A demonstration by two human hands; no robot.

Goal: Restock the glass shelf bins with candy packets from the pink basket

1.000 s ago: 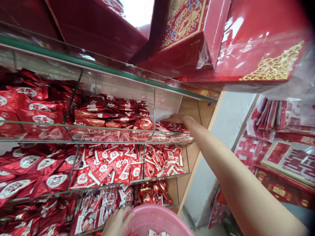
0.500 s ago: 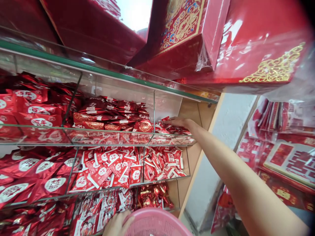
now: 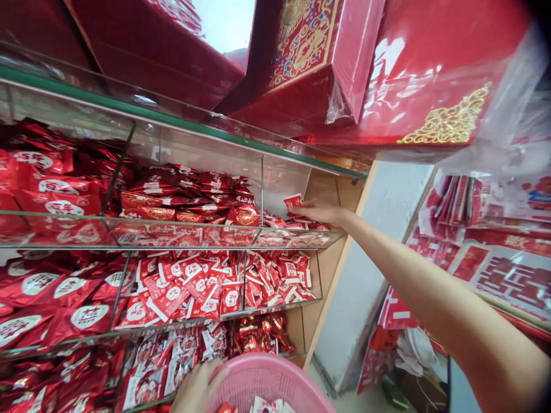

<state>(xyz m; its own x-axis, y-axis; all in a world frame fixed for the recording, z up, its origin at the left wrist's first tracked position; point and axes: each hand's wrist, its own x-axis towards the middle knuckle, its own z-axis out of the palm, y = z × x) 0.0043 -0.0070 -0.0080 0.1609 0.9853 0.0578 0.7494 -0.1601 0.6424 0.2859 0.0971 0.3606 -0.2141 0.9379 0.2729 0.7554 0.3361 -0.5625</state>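
Note:
My right hand (image 3: pixel 317 211) reaches into the upper right compartment, its fingers closed on a small red packet (image 3: pixel 293 201) with white print. Beneath it lie more red and white packets (image 3: pixel 279 222) behind the glass lip. At the bottom, my left hand (image 3: pixel 198 387) grips the rim of a pink plastic basket (image 3: pixel 275 367). Inside the basket, several white and red packets (image 3: pixel 267 405) show in part. The lower part of the left hand is cut off by the frame.
Glass dividers (image 3: pixel 262 192) split the shelves into compartments of red packets (image 3: pixel 181 289). Large red gift boxes (image 3: pixel 422 86) overhang the top glass shelf (image 3: pixel 181 123). A wooden side panel (image 3: pixel 329 287) and a pale wall (image 3: pixel 365 246) stand at right, beside hanging red goods (image 3: pixel 512 275).
My right hand has lifted a small red packet slightly off the pile. The view has shifted, and packets inside the basket now show more. My left hand stays on the basket rim.

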